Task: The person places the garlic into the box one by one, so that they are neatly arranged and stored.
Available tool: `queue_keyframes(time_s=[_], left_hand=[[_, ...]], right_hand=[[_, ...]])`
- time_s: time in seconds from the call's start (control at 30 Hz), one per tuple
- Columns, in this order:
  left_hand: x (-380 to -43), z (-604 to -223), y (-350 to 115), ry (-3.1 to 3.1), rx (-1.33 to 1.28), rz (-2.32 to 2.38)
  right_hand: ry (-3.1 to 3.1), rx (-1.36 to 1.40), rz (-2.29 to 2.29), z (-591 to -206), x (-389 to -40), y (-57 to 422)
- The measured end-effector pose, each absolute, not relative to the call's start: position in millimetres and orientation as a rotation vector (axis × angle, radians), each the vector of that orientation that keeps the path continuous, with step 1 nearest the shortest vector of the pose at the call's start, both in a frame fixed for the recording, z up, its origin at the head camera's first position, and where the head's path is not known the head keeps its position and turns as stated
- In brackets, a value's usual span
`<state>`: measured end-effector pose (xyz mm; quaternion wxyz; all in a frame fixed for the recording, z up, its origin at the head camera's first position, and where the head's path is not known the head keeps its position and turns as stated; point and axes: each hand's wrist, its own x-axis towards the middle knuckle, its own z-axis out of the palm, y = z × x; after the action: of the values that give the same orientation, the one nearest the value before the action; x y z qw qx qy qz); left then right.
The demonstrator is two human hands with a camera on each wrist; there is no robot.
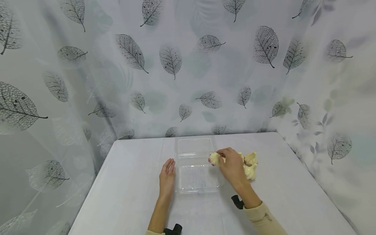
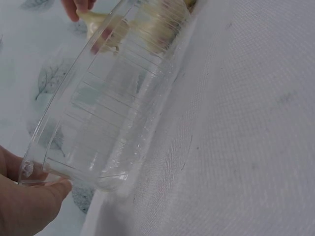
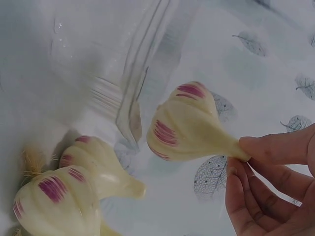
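My right hand point(image 1: 233, 165) pinches a garlic bulb point(image 1: 214, 159) by its stem, at the right side of an open clear plastic box point(image 1: 198, 190). In the right wrist view the held bulb point(image 3: 184, 125) is pale with purple streaks, its stem between thumb and fingers. My left hand point(image 1: 167, 179) is at the box's left side. Up close in the left wrist view, the thumb and fingers of that hand point(image 2: 29, 201) pinch the corner of the clear rim point(image 2: 61, 93). The box's lid point(image 1: 194, 147) lies folded back behind the base.
More garlic bulbs point(image 1: 250, 171) lie in a group on the table, right of the box and partly behind my right hand. A white cloth covers the table point(image 1: 132, 182). Leaf-patterned curtains point(image 1: 188, 65) hang behind it and at both sides.
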<state>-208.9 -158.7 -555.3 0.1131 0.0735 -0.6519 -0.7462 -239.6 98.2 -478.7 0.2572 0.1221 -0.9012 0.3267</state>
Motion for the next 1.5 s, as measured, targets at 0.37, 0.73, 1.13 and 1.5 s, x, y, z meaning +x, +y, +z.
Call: queue_keyframes(time_s=[0.37, 0.73, 1.13, 1.5], left_hand=[[-206.7, -552.8, -158.8, -1.944, 0.205, -2.17], [-207.6, -555.8, -159.8, -1.975, 0.206, -2.136], [-206.7, -556.0, -160.0, -1.95, 0.201, -2.166], [-208.6, -556.2, -160.1, -1.958, 0.234, -2.156]], right_hand=[[-2.475, 0.37, 0.901, -487.1, -241.8, 93.0], [-2.478, 0.419, 0.879, -498.2, -244.4, 88.8], [-2.496, 0.434, 0.872, -507.4, -244.8, 85.2], [-2.498, 0.45, 0.836, -516.1, -246.4, 83.1]])
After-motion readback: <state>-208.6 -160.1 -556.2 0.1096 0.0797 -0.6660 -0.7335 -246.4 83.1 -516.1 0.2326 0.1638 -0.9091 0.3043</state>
